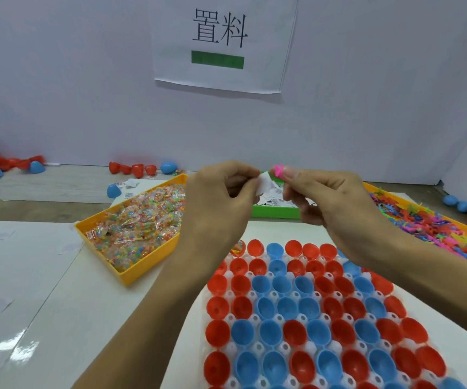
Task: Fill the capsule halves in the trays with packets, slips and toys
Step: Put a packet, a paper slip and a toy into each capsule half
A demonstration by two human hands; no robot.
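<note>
1. Left hand (221, 197): raised above the far edge of the tray, fingers curled, pinching the left edge of a white slip (264, 183) between thumb and fingertips.
2. Right hand (330, 197): raised at the same height, fingers curled, pinching the right side of the same slip. A pink toy (278, 170) is held at its fingertips, just above the slip.
3. Slip: held between both hands, in the air, in front of the green bin (276, 212).
4. Tray (257, 346): white, lies on the table (44, 276) directly below the forearms. Its sockets hold open red and blue capsule halves (297, 310), openings upward. One half (238, 248) at the far left corner contains coloured contents; the rest in view appear unfilled.
5. Left bin (131, 272): yellow, left of the tray, full of clear packets (139, 220) of coloured beads.
6. Green bin: behind the hands, holds printed slips; largely hidden.
7. Right bin (462, 226): yellow, right of the hands, holds mixed coloured toys (434, 226).
8. Loose halves (131, 168): red and blue, scattered along the wall at left, centre and right.
9. Sign (221, 40): white sheet on the wall with black characters and a green bar.
</note>
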